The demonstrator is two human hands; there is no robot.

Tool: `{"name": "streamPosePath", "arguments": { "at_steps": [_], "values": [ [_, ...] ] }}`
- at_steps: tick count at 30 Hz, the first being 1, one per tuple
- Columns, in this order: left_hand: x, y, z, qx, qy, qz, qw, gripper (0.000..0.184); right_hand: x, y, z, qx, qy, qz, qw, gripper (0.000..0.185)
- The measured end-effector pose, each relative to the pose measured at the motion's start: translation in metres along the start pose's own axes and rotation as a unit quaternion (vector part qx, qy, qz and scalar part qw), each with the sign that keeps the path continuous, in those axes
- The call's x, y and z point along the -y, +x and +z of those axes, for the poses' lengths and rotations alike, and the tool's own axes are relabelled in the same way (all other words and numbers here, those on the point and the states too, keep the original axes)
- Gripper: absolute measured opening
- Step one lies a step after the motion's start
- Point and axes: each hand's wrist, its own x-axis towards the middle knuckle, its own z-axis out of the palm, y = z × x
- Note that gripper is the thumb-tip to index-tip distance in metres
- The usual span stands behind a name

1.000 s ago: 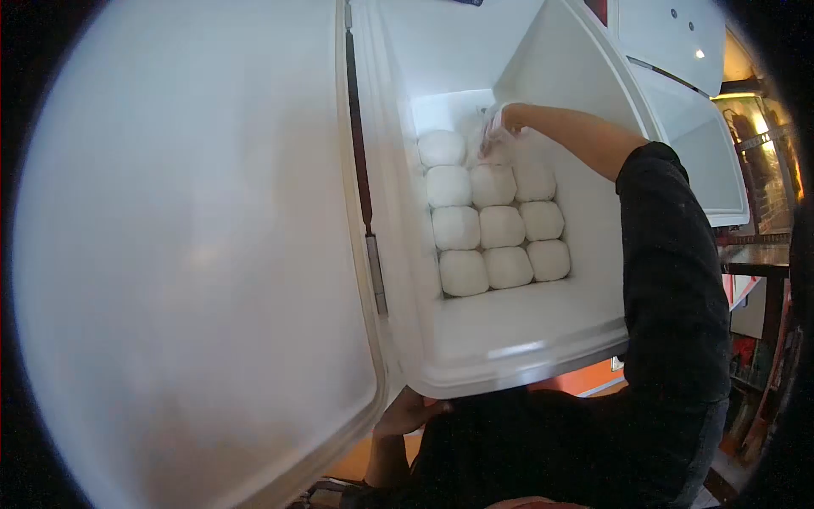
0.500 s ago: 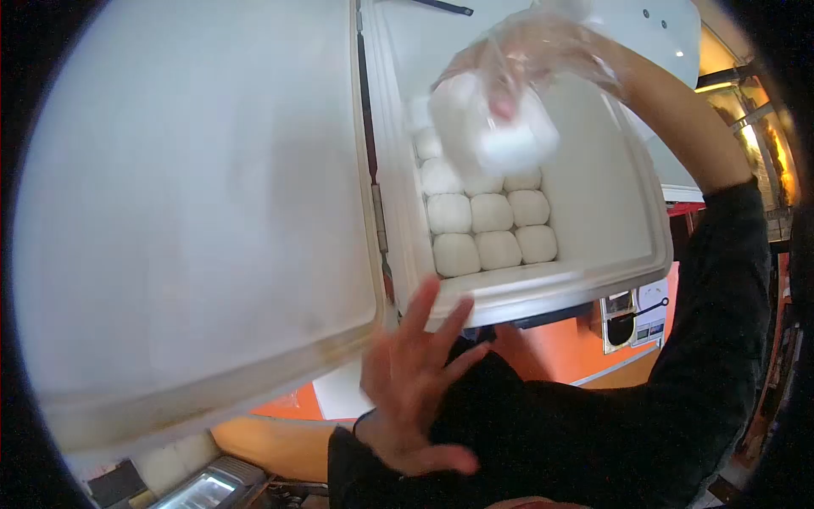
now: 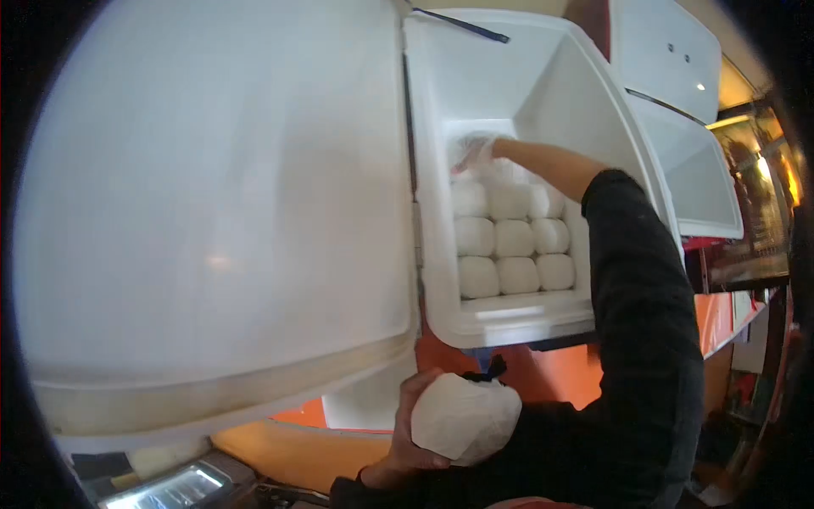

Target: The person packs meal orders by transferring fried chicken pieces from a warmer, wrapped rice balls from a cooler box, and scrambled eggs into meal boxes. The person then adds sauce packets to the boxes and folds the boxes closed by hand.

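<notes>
My left hand (image 3: 409,424) is wrapped round a white rounded bundle (image 3: 466,417) near my body, outside the box. Inside the deep white box (image 3: 475,327), my right hand (image 3: 477,155) wears a clear plastic glove and reaches to the far left corner of the rows. Its fingers are blurred, and I cannot make out whether they hold anything. Several white rounded bundles (image 3: 515,238) sit packed side by side in rows on the box floor, nearer than my right hand.
A large white lid (image 3: 220,204) stands open on the left, hinged to the box. A dark strap (image 3: 466,27) crosses the box's far edge. Another open white box (image 3: 699,174) stands at the right. Below lies an orange surface (image 3: 564,373).
My right hand lifted a white bundle out, and my left hand, spread open half a second ago, now holds one. The right hand is back inside the box. The view has shifted.
</notes>
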Motion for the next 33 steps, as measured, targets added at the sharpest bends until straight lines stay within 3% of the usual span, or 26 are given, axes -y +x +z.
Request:
{"name": "streamPosePath", "arguments": {
  "at_steps": [2,5,10,11,12,13,14,16,17,20,24,28,33],
  "values": [
    [0.012,-0.006,-0.018,-0.054,0.024,-0.075,0.995,0.097,0.007,0.025,0.017,-0.009,0.024,-0.003,1.000,0.062],
    [0.019,-0.011,-0.017,-0.112,-0.088,-0.135,0.980,0.095,0.005,0.035,0.017,-0.041,0.063,-0.002,0.997,0.064],
    [0.022,-0.002,-0.005,-0.089,-0.143,-0.136,0.976,0.086,-0.003,-0.015,-0.031,-0.133,0.174,-0.061,0.974,0.068],
    [0.023,0.001,-0.001,-0.070,-0.142,-0.134,0.978,0.083,0.000,-0.042,-0.047,-0.131,0.173,-0.128,0.968,0.069],
    [0.024,0.004,0.002,-0.069,-0.145,-0.137,0.978,0.083,-0.001,-0.075,-0.072,-0.112,0.064,-0.361,0.924,0.067],
    [0.025,0.007,0.005,-0.035,-0.151,-0.146,0.977,0.081,-0.003,-0.102,-0.091,-0.084,-0.047,-0.570,0.816,0.065],
    [0.027,0.009,0.008,-0.001,-0.156,-0.152,0.976,0.079,0.012,-0.140,-0.099,-0.056,-0.066,-0.614,0.785,0.064],
    [0.032,0.010,0.019,0.004,-0.174,-0.197,0.965,0.076,0.047,-0.223,-0.101,-0.013,-0.001,-0.462,0.887,0.063],
    [0.038,0.009,0.024,0.008,-0.189,-0.240,0.952,0.073,0.065,-0.260,-0.098,-0.001,0.011,-0.430,0.903,0.062],
    [0.077,0.009,0.016,0.099,-0.233,-0.286,0.924,0.069,0.102,-0.338,-0.081,0.019,0.013,-0.414,0.910,0.060],
    [0.099,0.001,0.023,0.111,-0.212,-0.337,0.911,0.068,0.118,-0.370,-0.069,0.039,0.026,-0.409,0.911,0.058],
    [0.074,-0.006,0.027,0.064,-0.154,-0.323,0.932,0.067,0.100,-0.300,-0.081,0.037,0.027,-0.303,0.952,0.055],
    [0.045,-0.012,0.018,-0.001,-0.092,-0.288,0.953,0.065,0.045,-0.112,-0.040,0.074,-0.085,-0.121,0.986,0.052]
  ]
}}
